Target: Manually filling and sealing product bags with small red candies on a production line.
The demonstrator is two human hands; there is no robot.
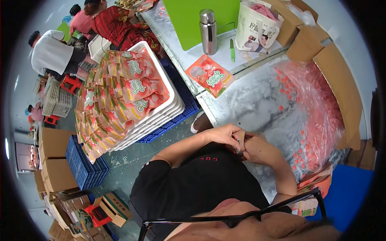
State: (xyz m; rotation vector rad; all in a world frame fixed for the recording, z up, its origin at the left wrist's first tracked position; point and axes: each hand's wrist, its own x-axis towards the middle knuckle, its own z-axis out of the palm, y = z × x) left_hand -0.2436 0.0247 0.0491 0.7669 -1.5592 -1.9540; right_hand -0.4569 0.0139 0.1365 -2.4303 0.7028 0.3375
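Note:
Close to my chest at the table's near edge, my left hand (226, 135) and my right hand (256, 149) meet around a pale pinkish packet (241, 138). Only a narrow strip of it shows between the fingers; the rest is hidden. The left fingers pinch its upper edge, and the right fingers are curled against its other side. Beyond my hands, a single pink-orange printed pouch (210, 76) lies flat on the table (237, 100). Many small red pieces (299, 158) are scattered to the right, beside a heap of clear-wrapped red pieces (321, 116).
Left of the table, stacked white trays (171, 94) hold rows of filled pouches (116, 96) above blue crates (187, 106). A steel flask (208, 34), green knife (232, 51) and tote bag (257, 30) stand or lie farther back. Cardboard (341, 88) borders the right. People (116, 26) sit at far left.

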